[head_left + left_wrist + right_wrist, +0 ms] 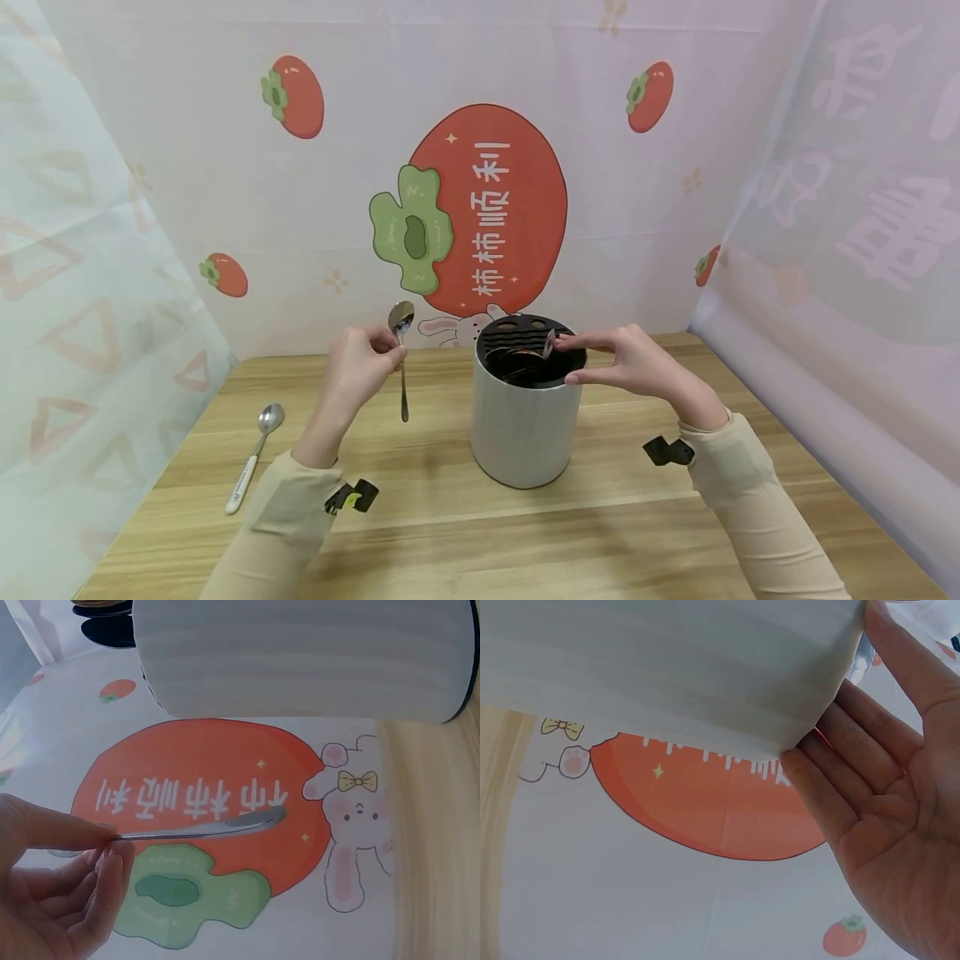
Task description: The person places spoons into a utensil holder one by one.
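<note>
A metal spoon [402,320] stands upright, bowl up and handle down, above the table's left side. My left hand [362,365] pinches it just below the bowl between thumb and fingertips. In the left wrist view the spoon's handle [255,819] extends past the fingertips. A white cylindrical utensil holder [525,437] with a black slotted top stands near the table's middle. At its right rim is my right hand [633,360], thumb on the rim and fingers stretched over the opening. Those fingertips touch a shiny metal piece [549,343] sticking up there; its lower part is hidden inside.
Another spoon [258,458], with a white handle, lies on the wooden table [420,533] at the left. Behind the table hangs a white cloth backdrop [360,100] printed with persimmons, and more cloth hangs along both sides.
</note>
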The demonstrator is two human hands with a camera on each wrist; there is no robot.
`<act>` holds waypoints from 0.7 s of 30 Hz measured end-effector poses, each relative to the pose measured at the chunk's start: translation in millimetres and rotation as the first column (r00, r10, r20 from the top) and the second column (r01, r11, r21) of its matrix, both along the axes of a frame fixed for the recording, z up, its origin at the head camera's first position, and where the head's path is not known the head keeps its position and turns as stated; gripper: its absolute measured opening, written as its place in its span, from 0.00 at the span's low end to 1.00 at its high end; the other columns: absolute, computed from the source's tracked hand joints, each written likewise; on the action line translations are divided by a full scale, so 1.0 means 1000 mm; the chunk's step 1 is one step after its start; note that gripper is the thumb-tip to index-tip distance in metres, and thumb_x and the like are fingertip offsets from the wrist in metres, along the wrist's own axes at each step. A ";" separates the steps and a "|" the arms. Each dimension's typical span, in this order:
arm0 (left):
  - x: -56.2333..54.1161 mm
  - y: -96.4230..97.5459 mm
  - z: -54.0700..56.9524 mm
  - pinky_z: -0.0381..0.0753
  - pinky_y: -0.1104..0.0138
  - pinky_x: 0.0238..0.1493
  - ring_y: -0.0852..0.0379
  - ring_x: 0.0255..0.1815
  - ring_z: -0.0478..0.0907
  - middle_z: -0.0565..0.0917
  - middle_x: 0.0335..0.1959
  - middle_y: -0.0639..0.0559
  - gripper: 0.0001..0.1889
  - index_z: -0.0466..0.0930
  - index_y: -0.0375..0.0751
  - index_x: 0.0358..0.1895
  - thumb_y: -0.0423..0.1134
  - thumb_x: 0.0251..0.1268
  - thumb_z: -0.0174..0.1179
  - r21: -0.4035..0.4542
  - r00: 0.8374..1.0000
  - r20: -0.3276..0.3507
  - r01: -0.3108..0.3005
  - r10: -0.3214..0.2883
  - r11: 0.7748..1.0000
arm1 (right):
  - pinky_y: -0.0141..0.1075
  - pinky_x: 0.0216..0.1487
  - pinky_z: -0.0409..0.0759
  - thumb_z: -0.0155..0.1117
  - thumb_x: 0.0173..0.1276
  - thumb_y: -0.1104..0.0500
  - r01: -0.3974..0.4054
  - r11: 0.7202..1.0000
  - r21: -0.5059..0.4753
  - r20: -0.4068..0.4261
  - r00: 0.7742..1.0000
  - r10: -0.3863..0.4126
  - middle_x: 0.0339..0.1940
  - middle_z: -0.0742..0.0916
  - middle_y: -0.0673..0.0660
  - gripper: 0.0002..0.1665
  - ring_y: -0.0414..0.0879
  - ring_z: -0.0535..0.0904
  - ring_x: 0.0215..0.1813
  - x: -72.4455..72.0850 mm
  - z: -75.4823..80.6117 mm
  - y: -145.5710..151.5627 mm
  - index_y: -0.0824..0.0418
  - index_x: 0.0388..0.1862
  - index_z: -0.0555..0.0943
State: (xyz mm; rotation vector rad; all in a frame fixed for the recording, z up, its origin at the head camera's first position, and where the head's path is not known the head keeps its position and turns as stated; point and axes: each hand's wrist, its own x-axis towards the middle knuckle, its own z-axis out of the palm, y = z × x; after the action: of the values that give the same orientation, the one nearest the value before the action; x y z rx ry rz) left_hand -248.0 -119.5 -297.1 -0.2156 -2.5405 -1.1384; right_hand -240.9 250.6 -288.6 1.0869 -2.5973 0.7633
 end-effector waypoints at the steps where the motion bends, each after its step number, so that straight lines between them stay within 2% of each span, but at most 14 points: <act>1: 0.000 0.001 0.002 0.75 0.68 0.28 0.60 0.22 0.80 0.85 0.22 0.48 0.05 0.83 0.39 0.27 0.37 0.56 0.63 -0.001 1.000 -0.003 0.003 -0.003 1.000 | 0.47 0.56 0.78 0.70 0.57 0.47 0.000 1.000 0.000 0.000 1.000 0.000 0.54 0.85 0.50 0.25 0.45 0.80 0.57 0.000 0.000 0.000 0.49 0.55 0.82; 9: 0.004 0.011 0.015 0.76 0.66 0.28 0.58 0.22 0.79 0.84 0.20 0.50 0.05 0.84 0.40 0.27 0.38 0.55 0.63 0.009 0.998 -0.040 0.040 -0.039 0.999 | 0.47 0.58 0.77 0.71 0.57 0.47 -0.007 1.000 -0.008 0.007 1.000 0.007 0.54 0.85 0.49 0.26 0.45 0.80 0.58 0.000 0.000 0.000 0.50 0.55 0.82; 16: 0.006 0.021 0.025 0.76 0.67 0.28 0.58 0.23 0.80 0.85 0.22 0.48 0.06 0.84 0.40 0.28 0.39 0.55 0.63 0.033 0.998 -0.053 0.045 -0.043 0.998 | 0.47 0.57 0.77 0.71 0.57 0.47 -0.004 1.000 -0.009 0.007 1.000 0.004 0.53 0.85 0.49 0.26 0.45 0.80 0.58 -0.001 0.001 0.000 0.49 0.55 0.82; 21: 0.008 0.028 0.030 0.76 0.67 0.27 0.58 0.22 0.80 0.85 0.21 0.49 0.05 0.84 0.40 0.27 0.38 0.55 0.65 0.038 0.995 -0.091 0.050 -0.046 0.998 | 0.48 0.57 0.77 0.70 0.58 0.47 -0.007 1.000 -0.005 0.003 1.000 0.007 0.53 0.85 0.50 0.25 0.46 0.80 0.57 -0.002 0.000 0.001 0.50 0.55 0.82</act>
State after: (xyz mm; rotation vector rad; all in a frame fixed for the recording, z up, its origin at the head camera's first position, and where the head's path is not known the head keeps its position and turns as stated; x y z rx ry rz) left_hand -239.5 -91.6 -267.5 -0.3119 -2.4437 -1.1701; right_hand -242.6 251.6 -288.9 1.0946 -2.5936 0.7730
